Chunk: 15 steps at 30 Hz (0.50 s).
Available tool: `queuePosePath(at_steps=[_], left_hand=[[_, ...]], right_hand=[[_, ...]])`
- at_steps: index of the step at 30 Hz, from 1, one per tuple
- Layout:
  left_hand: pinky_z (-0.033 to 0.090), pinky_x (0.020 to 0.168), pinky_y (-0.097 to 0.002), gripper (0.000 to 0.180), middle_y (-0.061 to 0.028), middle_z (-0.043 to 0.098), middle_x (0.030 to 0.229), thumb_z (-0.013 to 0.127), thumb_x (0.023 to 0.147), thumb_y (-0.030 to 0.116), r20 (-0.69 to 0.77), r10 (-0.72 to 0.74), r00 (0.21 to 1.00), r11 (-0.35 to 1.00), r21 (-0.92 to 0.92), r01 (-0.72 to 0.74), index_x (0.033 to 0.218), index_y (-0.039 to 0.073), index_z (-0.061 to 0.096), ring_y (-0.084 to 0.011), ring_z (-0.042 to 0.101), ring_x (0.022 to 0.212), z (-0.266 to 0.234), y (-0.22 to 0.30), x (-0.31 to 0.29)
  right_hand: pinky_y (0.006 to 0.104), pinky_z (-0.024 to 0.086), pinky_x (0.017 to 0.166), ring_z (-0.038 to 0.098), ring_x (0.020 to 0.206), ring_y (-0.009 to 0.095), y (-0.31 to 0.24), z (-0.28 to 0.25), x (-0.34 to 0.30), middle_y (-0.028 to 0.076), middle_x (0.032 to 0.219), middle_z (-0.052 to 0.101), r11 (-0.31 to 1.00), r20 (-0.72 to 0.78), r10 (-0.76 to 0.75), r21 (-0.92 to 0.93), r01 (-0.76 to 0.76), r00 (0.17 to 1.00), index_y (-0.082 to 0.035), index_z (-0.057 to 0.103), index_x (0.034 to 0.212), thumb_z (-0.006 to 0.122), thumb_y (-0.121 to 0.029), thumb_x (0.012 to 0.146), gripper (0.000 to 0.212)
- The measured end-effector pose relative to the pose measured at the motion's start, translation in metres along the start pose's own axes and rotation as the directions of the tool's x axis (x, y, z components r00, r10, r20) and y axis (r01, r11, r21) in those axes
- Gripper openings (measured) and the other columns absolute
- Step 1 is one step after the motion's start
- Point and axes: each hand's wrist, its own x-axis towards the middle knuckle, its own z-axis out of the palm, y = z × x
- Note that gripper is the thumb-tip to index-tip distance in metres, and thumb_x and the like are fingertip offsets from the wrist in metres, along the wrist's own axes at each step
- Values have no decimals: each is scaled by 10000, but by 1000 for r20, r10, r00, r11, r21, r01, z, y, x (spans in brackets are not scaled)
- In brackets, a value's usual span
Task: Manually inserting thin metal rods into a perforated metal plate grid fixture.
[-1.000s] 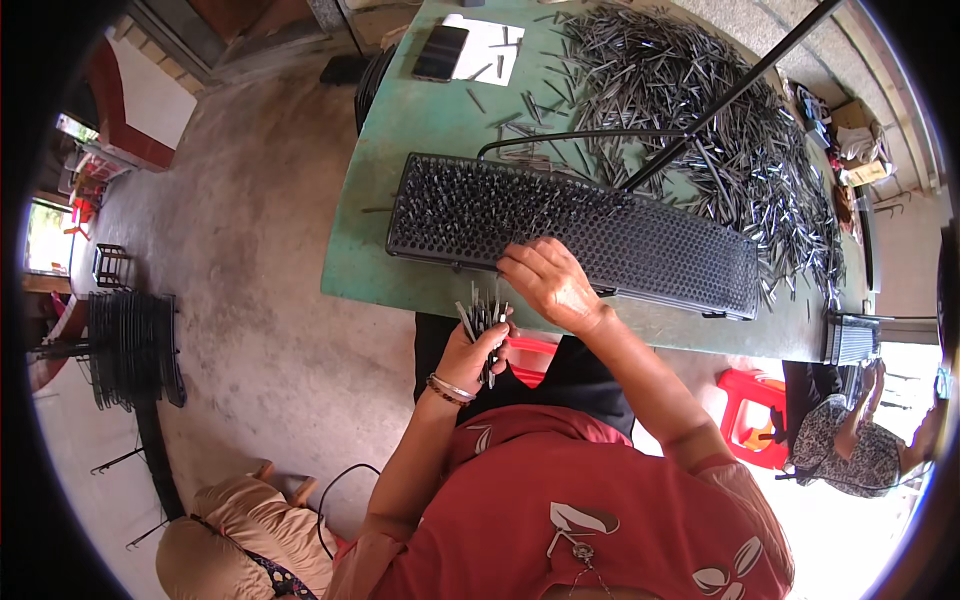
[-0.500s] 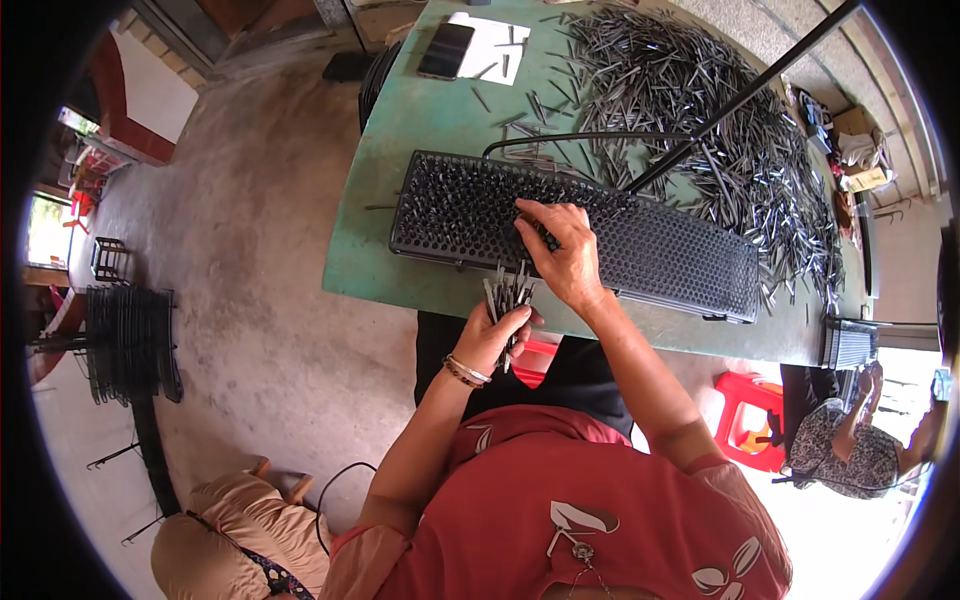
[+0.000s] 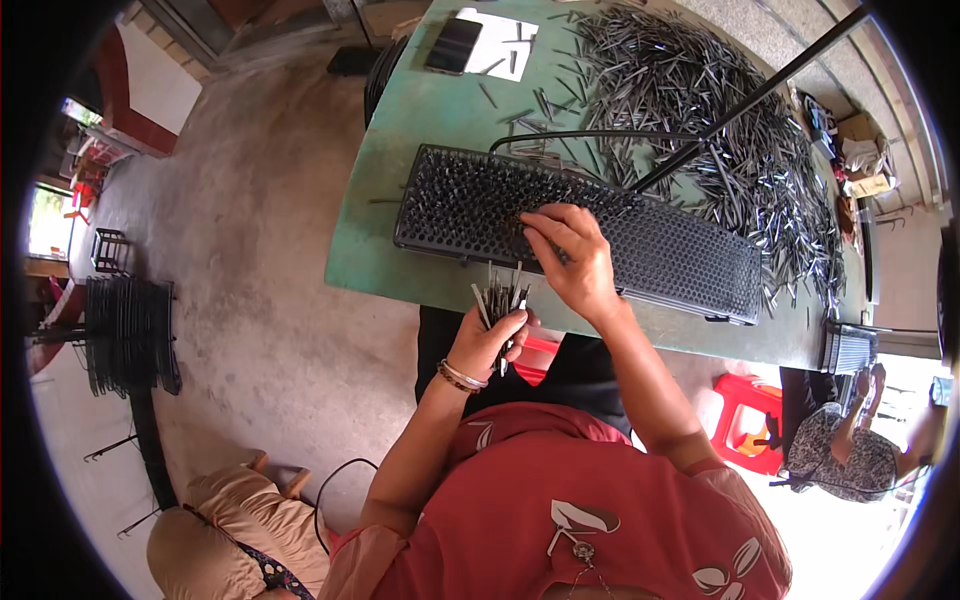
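Note:
A bundle of thin, dark metal sticks (image 3: 497, 304) stands up out of my left hand (image 3: 484, 343), whose fingers are closed around it just below the tray's near edge. My right hand (image 3: 578, 256) is over the long black tray (image 3: 690, 250), thumb and fingertips pinched together at its holes. What lies between those fingertips is too small and hidden to tell. Many holes in the tray's left part hold upright sticks; on the right the rows of holes look bare.
A large heap of loose dark sticks (image 3: 690, 90) covers the far right of the green table (image 3: 370, 235). A black pole (image 3: 760, 95) crosses above the tray. At the far left lie a phone (image 3: 452, 46) and white paper (image 3: 500, 42). Another person (image 3: 845, 450) is at right.
My right hand has turned slightly, its fingers drawn closer together at the tray. The left hand with the bundle stays nearly in place, shifted a little left.

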Motion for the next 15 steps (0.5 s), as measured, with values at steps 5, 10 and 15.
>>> queuePosePath(at_steps=[5, 10, 15], left_hand=[[385, 428, -201, 125, -46, 597, 738, 571, 900, 127, 26, 84, 996, 995, 44, -85, 893, 3, 579, -59, 483, 498, 5, 8, -3], [379, 424, -200, 141, -17, 573, 680, 579, 898, 136, 58, 79, 995, 991, 105, -85, 885, -4, 591, -50, 476, 493, 1, 6, -1], [372, 415, -199, 135, -7, 560, 658, 584, 893, 129, -23, 32, 999, 998, 53, -31, 882, -5, 596, -47, 466, 486, -6, -1, -1]], right_hand=[[276, 476, 584, 591, 641, 135, -14, -15, -11, 107, 822, 651, 799, 412, 369, 317, -511, 833, 14, 690, 903, 687, -207, 844, 229], [262, 472, 597, 574, 670, 81, -8, -16, -14, 65, 726, 663, 683, 447, 523, 289, -671, 726, 29, 676, 930, 681, -201, 851, 243], [242, 472, 627, 580, 698, 77, -13, -14, 3, 40, 735, 654, 650, 347, 559, 380, -658, 753, 13, 674, 943, 661, -157, 867, 187]])
